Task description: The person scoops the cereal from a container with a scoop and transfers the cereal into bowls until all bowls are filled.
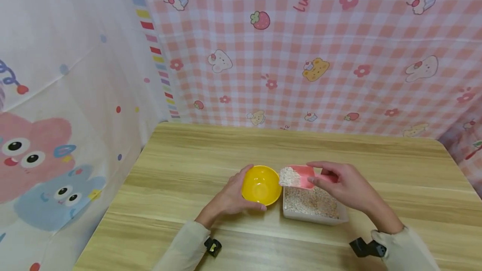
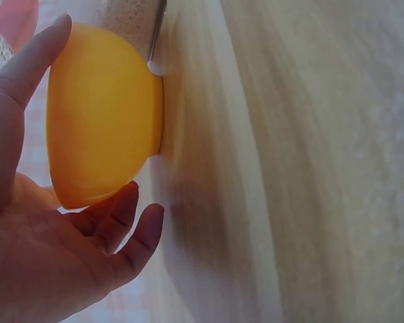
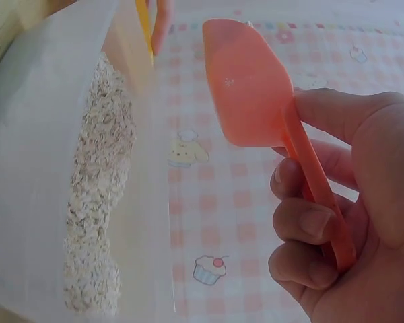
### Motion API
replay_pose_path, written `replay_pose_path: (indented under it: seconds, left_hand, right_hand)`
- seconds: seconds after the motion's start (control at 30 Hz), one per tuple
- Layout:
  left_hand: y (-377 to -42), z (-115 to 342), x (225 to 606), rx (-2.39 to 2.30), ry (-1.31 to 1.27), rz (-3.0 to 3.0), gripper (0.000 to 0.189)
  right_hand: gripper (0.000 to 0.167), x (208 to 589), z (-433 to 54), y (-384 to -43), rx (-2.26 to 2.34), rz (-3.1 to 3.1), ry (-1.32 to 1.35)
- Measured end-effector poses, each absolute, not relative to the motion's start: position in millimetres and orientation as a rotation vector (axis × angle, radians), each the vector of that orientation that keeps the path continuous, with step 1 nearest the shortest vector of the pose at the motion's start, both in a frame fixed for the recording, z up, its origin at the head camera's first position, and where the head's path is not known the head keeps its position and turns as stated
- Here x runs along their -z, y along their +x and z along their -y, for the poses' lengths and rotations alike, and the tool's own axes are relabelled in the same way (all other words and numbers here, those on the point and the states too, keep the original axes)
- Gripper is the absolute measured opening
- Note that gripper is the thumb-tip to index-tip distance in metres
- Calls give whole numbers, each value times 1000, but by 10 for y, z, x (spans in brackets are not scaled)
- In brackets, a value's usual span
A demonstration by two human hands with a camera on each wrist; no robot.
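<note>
My left hand (image 1: 234, 191) holds a yellow bowl (image 1: 260, 184) on the wooden table, thumb near the rim and fingers curved round its side. In the left wrist view the bowl (image 2: 101, 121) stands on its foot. The handle of a pink scoop (image 1: 306, 175) is in the grip of my right hand (image 1: 344, 183). Rolled oats (image 1: 289, 177) lie in the scoop's front part, close to the bowl's right rim. Under the scoop stands a translucent plastic box (image 1: 312, 220) with more oats in it. The right wrist view shows the scoop's underside (image 3: 246, 87) above the box's level.
The wooden table (image 1: 169, 170) reaches back to a pink checked cloth (image 1: 286, 45) hanging behind it. At the left hangs a white cloth (image 1: 94, 108) with cartoon prints. Black wrist straps (image 1: 213, 246) sit at both sleeve cuffs.
</note>
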State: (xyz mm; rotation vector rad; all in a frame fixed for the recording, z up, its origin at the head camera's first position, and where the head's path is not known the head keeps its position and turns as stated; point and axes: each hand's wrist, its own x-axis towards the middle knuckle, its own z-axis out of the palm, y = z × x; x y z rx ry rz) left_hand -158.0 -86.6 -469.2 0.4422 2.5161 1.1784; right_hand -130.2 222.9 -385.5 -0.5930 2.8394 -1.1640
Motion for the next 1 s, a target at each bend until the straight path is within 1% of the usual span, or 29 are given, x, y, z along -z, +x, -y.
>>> replay_pose_path:
  seconds: [0.37, 0.53, 1.0]
  left_hand:
    - [-1561, 852, 4716, -1202, 430, -2495, 117]
    - [-1561, 852, 4720, -1213, 420, -2481, 117]
    - [-1559, 846, 4702, -1232, 408, -2453, 118]
  right_hand:
    - [38, 3856, -2054, -1426, 1097, -2867, -693]
    - [40, 3838, -1964, -1446, 1016, -2911, -750]
    - [38, 3851, -1801, -1470, 776, -3044, -911]
